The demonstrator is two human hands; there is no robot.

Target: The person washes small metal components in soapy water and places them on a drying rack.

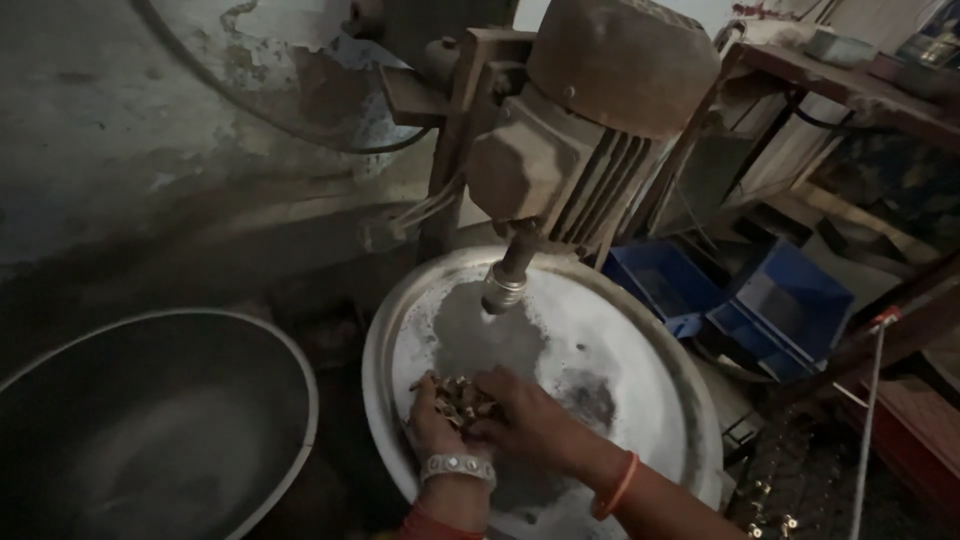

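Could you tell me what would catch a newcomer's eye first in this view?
Probably the big rusty motor at top centre, its spindle tip hanging over a round metal tray. At the tray's near edge, the left hand and right hand gather a heap of small brass pieces. A large dark basin sits at lower left.

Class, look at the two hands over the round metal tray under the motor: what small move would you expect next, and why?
Probably lifting one small piece up to the spindle tip. Both hands, left hand and right hand, are cupped around a pile of small brass pieces on the tray, and the spindle hangs bare just above them.
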